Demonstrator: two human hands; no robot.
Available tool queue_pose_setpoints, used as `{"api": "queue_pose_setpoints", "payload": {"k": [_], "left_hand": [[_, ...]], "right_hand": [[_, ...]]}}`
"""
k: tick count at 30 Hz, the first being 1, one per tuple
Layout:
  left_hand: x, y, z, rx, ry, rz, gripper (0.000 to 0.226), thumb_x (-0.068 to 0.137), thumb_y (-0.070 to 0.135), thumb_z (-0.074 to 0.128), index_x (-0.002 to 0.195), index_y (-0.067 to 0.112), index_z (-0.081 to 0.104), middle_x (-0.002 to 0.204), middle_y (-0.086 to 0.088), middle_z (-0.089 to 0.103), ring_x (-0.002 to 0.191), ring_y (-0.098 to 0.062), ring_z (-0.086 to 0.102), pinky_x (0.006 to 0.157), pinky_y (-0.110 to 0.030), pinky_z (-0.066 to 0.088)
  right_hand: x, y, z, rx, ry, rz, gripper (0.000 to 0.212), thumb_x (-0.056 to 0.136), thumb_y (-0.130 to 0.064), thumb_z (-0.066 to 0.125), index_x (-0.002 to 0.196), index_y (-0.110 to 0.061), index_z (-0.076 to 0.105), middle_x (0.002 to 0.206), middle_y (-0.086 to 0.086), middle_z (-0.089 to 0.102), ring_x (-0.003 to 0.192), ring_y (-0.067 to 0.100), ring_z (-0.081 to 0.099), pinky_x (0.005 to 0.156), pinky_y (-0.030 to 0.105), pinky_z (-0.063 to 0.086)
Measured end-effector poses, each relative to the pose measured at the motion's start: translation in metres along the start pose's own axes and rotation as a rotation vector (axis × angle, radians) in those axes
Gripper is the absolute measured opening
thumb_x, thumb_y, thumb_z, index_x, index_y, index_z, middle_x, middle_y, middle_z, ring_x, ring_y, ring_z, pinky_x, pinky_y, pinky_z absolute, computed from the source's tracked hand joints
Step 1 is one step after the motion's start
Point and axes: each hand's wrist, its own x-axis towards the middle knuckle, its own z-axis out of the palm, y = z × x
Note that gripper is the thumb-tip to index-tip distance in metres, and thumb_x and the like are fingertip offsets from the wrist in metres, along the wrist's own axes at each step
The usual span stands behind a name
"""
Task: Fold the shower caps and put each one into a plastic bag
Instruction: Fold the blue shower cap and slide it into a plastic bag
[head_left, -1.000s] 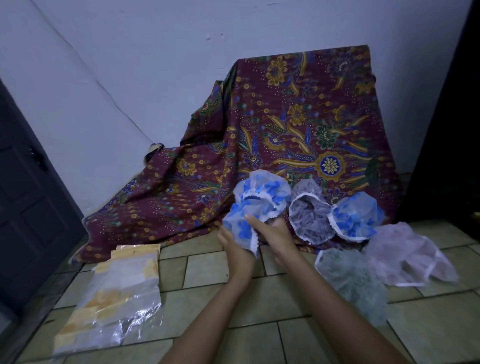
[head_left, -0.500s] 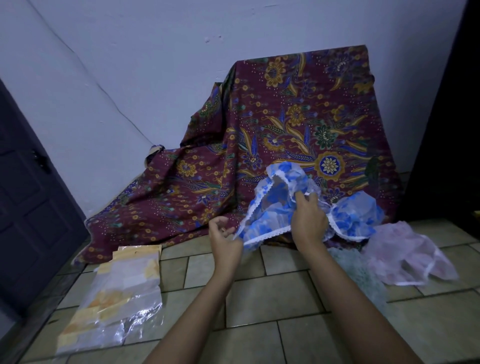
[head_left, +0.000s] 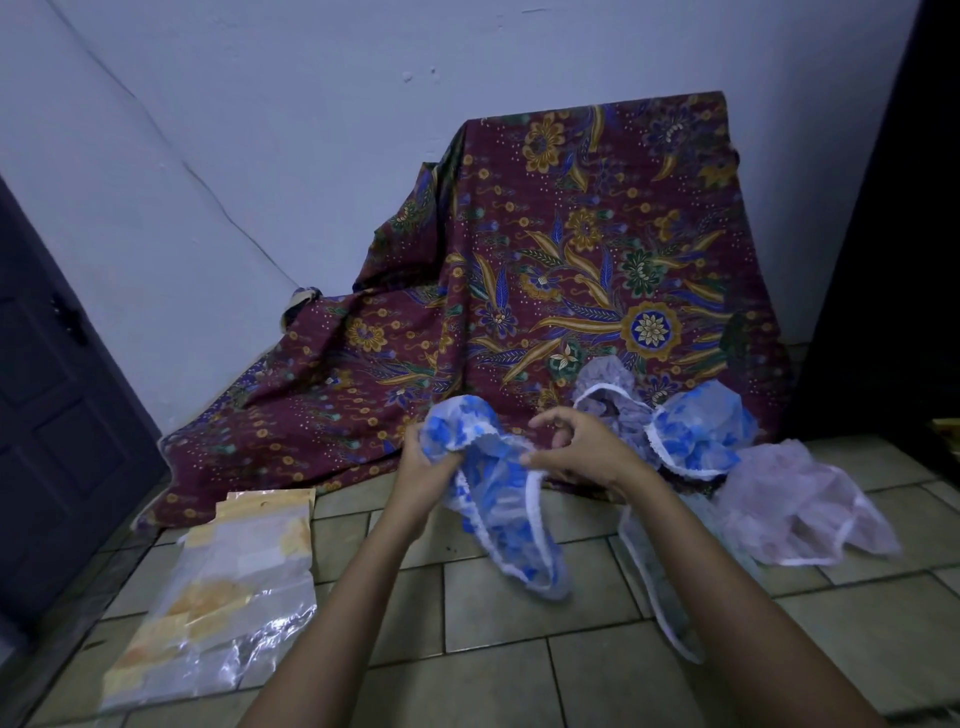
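Frame centre: blue shower cap (head_left: 493, 499) hangs, left hand (head_left: 431, 467) fingers curled round its bunched rim, right hand (head_left: 582, 447) loosely curled, thumb at the rim, pinch uncertain; best align rim edges evenly before halving; plastic bags (head_left: 218, 597) wait lower left.

Home interior, tiled floor (head_left: 498, 670), painted wall (head_left: 260, 130), batik cloth (head_left: 571, 291), dark panelled door (head_left: 47, 415)
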Motion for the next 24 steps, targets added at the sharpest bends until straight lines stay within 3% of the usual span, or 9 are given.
{"api": "queue_pose_setpoints", "payload": {"k": [4, 7, 9, 12, 14, 16, 19, 21, 24], "left_hand": [[0.000, 0.004, 0.004, -0.061, 0.074, -0.024, 0.037, 0.092, 0.015, 0.055, 0.121, 0.013, 0.033, 0.115, -0.008, 0.050, 0.102, -0.022, 0.055, 0.087, -0.039, 0.048], [0.001, 0.006, 0.011, -0.128, 0.100, -0.050, 0.030, 0.096, 0.018, 0.049, 0.115, 0.017, 0.027, 0.105, -0.001, 0.050, 0.104, -0.025, 0.055, 0.092, -0.046, 0.049], [0.001, 0.006, 0.012, -0.140, 0.101, -0.070, 0.030, 0.096, 0.018, 0.048, 0.114, 0.018, 0.024, 0.104, -0.001, 0.050, 0.103, -0.023, 0.055, 0.090, -0.045, 0.049], [0.003, 0.001, 0.007, -0.074, 0.118, -0.069, 0.034, 0.093, 0.012, 0.050, 0.114, 0.016, 0.023, 0.114, -0.007, 0.045, 0.104, -0.025, 0.053, 0.089, -0.045, 0.048], [0.003, -0.004, 0.001, 0.008, 0.148, -0.027, 0.035, 0.091, 0.005, 0.050, 0.111, 0.015, 0.023, 0.114, -0.008, 0.042, 0.100, -0.021, 0.050, 0.084, -0.039, 0.048], [0.002, -0.008, -0.005, 0.059, 0.121, -0.013, 0.037, 0.090, 0.002, 0.051, 0.110, 0.015, 0.022, 0.115, -0.008, 0.040, 0.097, -0.018, 0.050, 0.080, -0.034, 0.047], [-0.007, -0.007, -0.010, 0.063, -0.128, -0.094, 0.044, 0.090, -0.002, 0.053, 0.116, 0.016, 0.022, 0.119, -0.009, 0.046, 0.095, -0.017, 0.055, 0.081, -0.038, 0.051], [-0.016, -0.004, -0.013, 0.142, -0.424, -0.151, 0.054, 0.088, 0.006, 0.060, 0.128, 0.017, 0.026, 0.113, 0.002, 0.056, 0.087, -0.006, 0.062, 0.071, -0.028, 0.054], [-0.018, -0.002, -0.017, 0.234, -0.724, -0.196, 0.071, 0.066, 0.060, 0.070, 0.121, 0.022, 0.046, 0.098, 0.016, 0.065, 0.082, 0.004, 0.062, 0.072, -0.018, 0.048]], "right_hand": [[-0.002, 0.004, 0.010, -0.091, -0.126, 0.067, 0.033, 0.080, -0.030, 0.071, 0.102, -0.016, 0.052, 0.080, -0.010, 0.054, 0.066, -0.003, 0.055, 0.057, 0.011, 0.044], [0.001, 0.011, 0.026, 0.050, -0.137, 0.031, 0.042, 0.071, -0.019, 0.080, 0.106, -0.014, 0.058, 0.095, -0.004, 0.066, 0.082, 0.006, 0.065, 0.071, 0.020, 0.052], [0.006, 0.015, 0.031, -0.083, 0.020, -0.007, 0.029, 0.068, -0.016, 0.082, 0.088, -0.012, 0.061, 0.078, -0.002, 0.064, 0.070, 0.011, 0.059, 0.061, 0.023, 0.046], [0.013, 0.019, 0.025, -0.339, 0.386, -0.034, 0.028, 0.079, -0.010, 0.064, 0.065, -0.014, 0.041, 0.058, -0.001, 0.040, 0.052, 0.014, 0.036, 0.048, 0.028, 0.024], [0.013, 0.017, 0.011, -0.409, 0.626, -0.052, 0.029, 0.082, 0.000, 0.054, 0.066, -0.014, 0.034, 0.058, -0.001, 0.033, 0.053, 0.017, 0.031, 0.046, 0.028, 0.016], [0.011, 0.014, -0.005, -0.490, 0.789, -0.035, 0.019, 0.081, 0.009, 0.050, 0.082, -0.009, 0.043, 0.072, 0.002, 0.042, 0.059, 0.023, 0.035, 0.046, 0.030, 0.017], [0.014, 0.012, -0.019, -0.515, 0.899, 0.002, 0.029, 0.079, 0.014, 0.050, 0.103, -0.001, 0.045, 0.111, 0.018, 0.043, 0.053, 0.023, 0.032, 0.044, 0.029, 0.017], [0.015, 0.013, -0.017, -0.538, 0.873, -0.070, 0.032, 0.077, 0.018, 0.047, 0.104, -0.001, 0.045, 0.115, 0.020, 0.041, 0.049, 0.015, 0.025, 0.043, 0.026, 0.015], [0.014, 0.018, -0.005, -0.603, 0.753, -0.284, 0.036, 0.070, 0.022, 0.047, 0.096, -0.001, 0.051, 0.111, 0.021, 0.046, 0.049, 0.008, 0.020, 0.044, 0.024, 0.010]]}}
